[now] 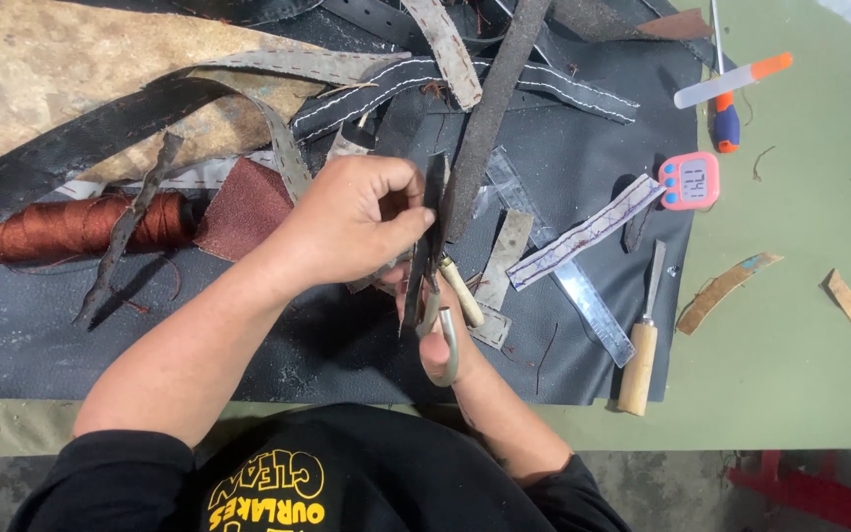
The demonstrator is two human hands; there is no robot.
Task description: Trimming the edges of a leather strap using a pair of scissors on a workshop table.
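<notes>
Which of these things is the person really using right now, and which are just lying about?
In use: left hand, right hand, scissors, dark strip.

Lying about: thread spool, pink timer, chisel, metal ruler, screwdriver.

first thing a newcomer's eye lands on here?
The two hands mid-table: the left hand pinches a long dark strip while the right hand works scissors on it. Next, the rust-red thread spool at far left and the pink timer at right.
</notes>
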